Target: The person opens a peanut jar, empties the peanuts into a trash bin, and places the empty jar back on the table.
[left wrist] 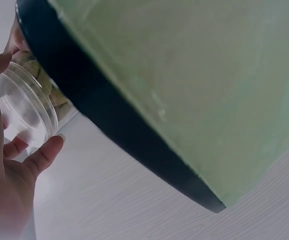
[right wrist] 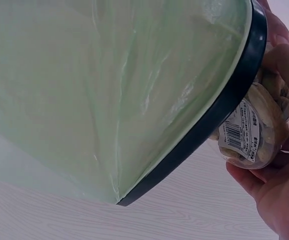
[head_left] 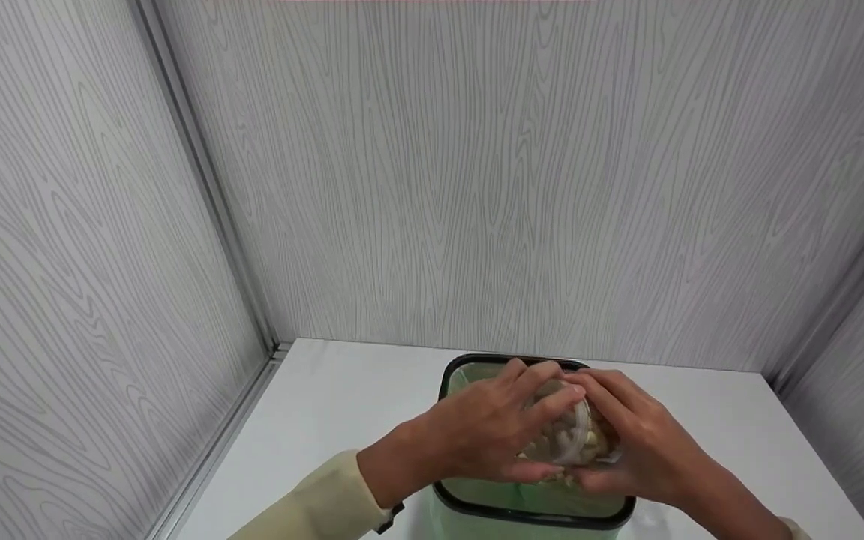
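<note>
Here, both hands (head_left: pixel 484 429) (head_left: pixel 643 439) hold a jar (head_left: pixel 568 441) above the black-rimmed bin (head_left: pixel 537 515).

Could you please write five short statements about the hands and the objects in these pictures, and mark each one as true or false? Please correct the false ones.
1. The left hand and the right hand hold the same clear jar. True.
2. The jar is empty. False: brownish pieces are visible inside it.
3. The label on the jar shows a barcode. True.
4. The green bin has a dark rim. True.
5. Black cloth covers the left forearm. False: the left sleeve is pale cream.
</note>
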The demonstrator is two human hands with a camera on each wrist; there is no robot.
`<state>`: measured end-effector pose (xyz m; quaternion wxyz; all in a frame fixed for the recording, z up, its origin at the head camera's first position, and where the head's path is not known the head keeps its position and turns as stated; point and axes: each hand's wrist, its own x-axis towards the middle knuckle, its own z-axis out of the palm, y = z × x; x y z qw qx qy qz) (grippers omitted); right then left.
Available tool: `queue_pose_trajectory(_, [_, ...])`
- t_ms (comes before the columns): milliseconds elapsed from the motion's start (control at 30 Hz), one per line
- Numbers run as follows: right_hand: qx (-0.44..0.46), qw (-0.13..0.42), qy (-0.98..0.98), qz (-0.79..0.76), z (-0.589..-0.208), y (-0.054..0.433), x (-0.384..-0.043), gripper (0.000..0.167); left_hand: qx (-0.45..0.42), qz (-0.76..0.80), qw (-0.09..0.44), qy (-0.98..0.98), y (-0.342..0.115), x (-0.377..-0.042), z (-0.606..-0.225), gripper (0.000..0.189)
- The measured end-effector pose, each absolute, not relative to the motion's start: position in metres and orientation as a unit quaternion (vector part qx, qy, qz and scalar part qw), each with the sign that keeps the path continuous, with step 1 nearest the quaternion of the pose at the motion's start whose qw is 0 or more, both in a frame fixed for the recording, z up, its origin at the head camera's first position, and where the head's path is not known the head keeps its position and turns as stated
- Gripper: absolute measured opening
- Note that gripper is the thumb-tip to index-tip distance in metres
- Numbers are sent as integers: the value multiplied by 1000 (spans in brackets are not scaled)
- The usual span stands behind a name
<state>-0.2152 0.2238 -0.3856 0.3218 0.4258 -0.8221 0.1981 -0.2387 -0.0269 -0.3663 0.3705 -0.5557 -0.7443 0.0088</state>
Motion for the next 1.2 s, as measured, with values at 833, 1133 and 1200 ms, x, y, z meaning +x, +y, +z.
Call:
queue_pose_trajectory(833, [409,441,-788,131,-390,216,-214,84,-487,-120,285,-817,-21,-228,-372,79])
queue_pose_trajectory(1133, [385,460,-794,93,-390,210,-209,85,-446,-249,221,-831,-22,-223,-376,87])
queue_pose_trajectory(1200, [385,454,-798,91,-390,211,-209,88,-444,-253,216,-832,-24,-222,-376,92])
